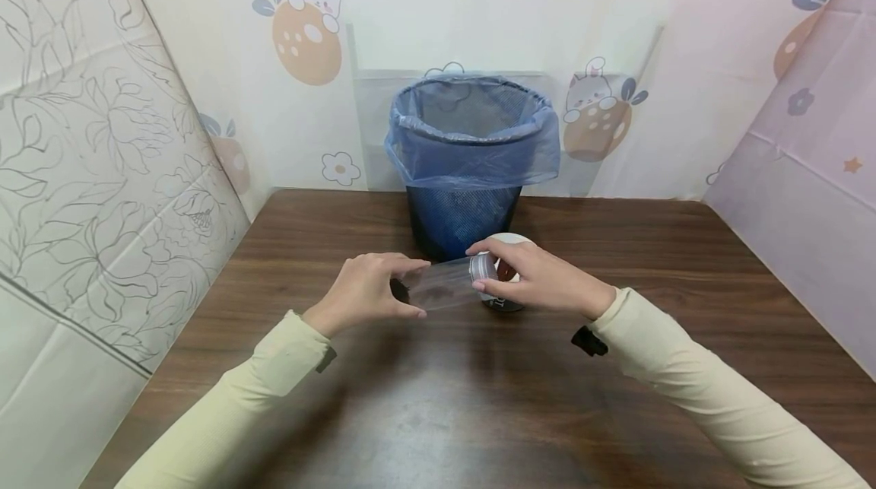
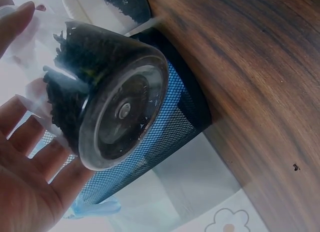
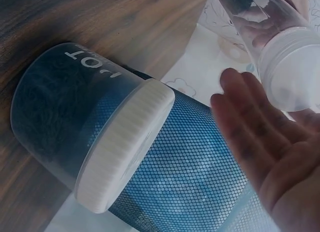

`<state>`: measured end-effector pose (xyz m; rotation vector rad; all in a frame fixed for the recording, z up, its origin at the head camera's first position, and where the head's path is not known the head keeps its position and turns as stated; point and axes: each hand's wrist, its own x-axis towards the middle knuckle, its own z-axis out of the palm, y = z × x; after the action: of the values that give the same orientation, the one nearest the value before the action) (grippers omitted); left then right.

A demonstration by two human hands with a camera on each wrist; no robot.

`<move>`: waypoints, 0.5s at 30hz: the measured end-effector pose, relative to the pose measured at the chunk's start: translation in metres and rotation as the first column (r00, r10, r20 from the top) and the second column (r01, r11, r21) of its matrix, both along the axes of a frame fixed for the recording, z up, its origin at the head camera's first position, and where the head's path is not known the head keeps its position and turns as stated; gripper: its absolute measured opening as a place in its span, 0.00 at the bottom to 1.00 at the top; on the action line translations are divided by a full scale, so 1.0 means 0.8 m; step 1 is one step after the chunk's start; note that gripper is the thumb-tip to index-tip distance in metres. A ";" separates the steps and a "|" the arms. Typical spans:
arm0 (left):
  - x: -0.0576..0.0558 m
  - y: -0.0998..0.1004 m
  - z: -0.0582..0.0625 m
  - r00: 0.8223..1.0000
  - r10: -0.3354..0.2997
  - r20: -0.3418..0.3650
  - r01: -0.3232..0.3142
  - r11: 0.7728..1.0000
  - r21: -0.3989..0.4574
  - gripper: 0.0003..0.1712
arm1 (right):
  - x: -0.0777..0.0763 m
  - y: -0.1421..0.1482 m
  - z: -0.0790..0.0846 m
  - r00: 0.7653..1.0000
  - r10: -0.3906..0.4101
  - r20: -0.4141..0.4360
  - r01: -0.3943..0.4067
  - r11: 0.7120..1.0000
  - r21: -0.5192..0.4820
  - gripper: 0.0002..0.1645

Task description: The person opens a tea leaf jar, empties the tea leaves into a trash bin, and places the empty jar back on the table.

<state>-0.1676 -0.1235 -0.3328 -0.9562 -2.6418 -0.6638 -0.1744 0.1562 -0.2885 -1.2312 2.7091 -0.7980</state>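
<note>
A person's left hand (image 1: 366,287) is clasping the leaf-filled end of a clear cylindrical jar of dark dried leaves (image 1: 445,289), tilted sideways above the brown wooden worktop (image 1: 424,413); the right hand (image 1: 544,277) is gripping its translucent round lid (image 3: 295,74). The jar is looking light, stiff and slippery, its lid rim probably offering surest purchase.

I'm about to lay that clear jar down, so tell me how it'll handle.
The clear jar would probably roll on its side, being cylindrical. It looks fairly light for its size, as the dark leaves fill only the base end. Its smooth, glossy wall may be slippery.
</note>
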 end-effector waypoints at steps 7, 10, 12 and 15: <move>0.000 -0.002 -0.001 1.000 -0.001 0.000 0.001 1.000 -0.003 0.37 | -0.003 0.002 -0.006 0.989 0.120 -0.090 -0.128 0.988 -0.087 0.35; 0.001 -0.002 -0.001 1.000 -0.004 0.000 0.004 1.000 -0.003 0.37 | -0.004 0.003 -0.009 0.970 0.157 -0.185 -0.177 0.979 -0.098 0.37; 0.001 -0.003 -0.001 1.000 -0.002 0.001 0.002 1.000 -0.002 0.37 | -0.005 0.003 -0.009 0.961 0.172 -0.216 -0.198 0.974 -0.107 0.37; 0.001 -0.003 -0.001 1.000 0.001 -0.004 -0.001 1.000 0.006 0.37 | -0.006 0.003 -0.010 0.957 0.186 -0.222 -0.218 0.967 -0.129 0.37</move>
<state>-0.1667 -0.1260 -0.3335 -0.9539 -2.6355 -0.6681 -0.1794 0.1586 -0.2961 -1.6840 2.6559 -0.9103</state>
